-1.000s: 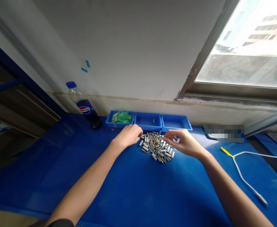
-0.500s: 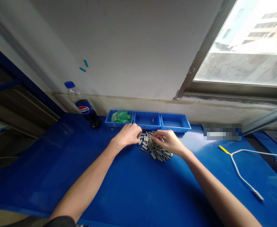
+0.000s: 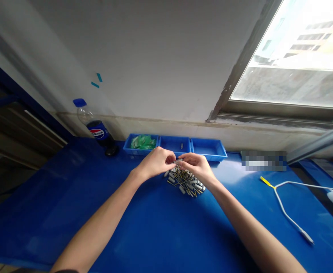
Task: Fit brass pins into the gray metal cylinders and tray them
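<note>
My left hand and my right hand meet fingertip to fingertip over the far side of a pile of small parts. Thumb and fingers are pinched on each hand. A small grey piece shows between the fingertips; the fingers cover most of it, so its exact kind is unclear. Beneath them, the pile mixes short grey cylinders and thin brass-coloured pins on the blue table. Just behind my hands stands the middle blue tray, with one small grey cylinder in it.
A left blue tray holds green plastic packets. The right blue tray adjoins the middle one. A cola bottle stands at the back left. On the right lie a white cable with a yellow tag and a blurred-out object.
My hands have come together at the far side of the pile, the left moving right and the right drawing in toward it. The view has shifted slightly.
</note>
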Motion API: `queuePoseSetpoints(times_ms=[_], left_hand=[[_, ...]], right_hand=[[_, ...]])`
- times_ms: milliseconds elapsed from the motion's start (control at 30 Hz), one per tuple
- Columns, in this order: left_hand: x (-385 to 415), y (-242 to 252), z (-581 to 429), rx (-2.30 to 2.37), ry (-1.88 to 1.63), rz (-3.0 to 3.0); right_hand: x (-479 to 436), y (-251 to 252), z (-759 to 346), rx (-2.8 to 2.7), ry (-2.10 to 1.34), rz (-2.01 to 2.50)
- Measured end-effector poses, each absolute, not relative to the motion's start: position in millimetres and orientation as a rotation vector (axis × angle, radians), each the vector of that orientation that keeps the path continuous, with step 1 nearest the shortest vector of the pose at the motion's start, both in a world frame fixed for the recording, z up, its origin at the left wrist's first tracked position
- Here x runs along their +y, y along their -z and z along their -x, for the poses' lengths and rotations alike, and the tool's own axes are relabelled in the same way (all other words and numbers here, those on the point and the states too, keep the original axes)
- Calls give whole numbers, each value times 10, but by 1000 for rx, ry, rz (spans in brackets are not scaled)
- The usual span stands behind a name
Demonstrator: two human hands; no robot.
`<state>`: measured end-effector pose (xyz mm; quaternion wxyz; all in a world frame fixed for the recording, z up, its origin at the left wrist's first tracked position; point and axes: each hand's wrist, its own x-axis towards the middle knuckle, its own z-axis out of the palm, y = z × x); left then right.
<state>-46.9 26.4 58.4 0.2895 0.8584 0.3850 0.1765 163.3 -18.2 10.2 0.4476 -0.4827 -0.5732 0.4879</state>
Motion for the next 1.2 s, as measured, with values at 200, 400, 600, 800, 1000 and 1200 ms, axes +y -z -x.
queuePoseSetpoints(times_ms=[200, 400, 600, 800, 1000, 1200], left_hand=[[320, -616, 549, 1384, -174, -2557], [332, -533, 540, 1416, 71, -2628], [338, -455, 436, 1456, 52, -2633], [339, -381, 419, 1476, 45, -2705], [344, -360, 430, 1451, 19, -2720], [328, -368, 428, 1473, 38, -2721]], right_hand=[[-68, -124, -1654, -1268, -1001, 1293], [29, -110, -1668, -1458, -574, 1478], [72, -28, -1701, -1628, -397, 1502], [24, -28, -1677, -1723, -282, 1555], [-17, -24, -1657, -1757, -250, 1570], [-40, 1, -1666, -1772, -202, 1557]])
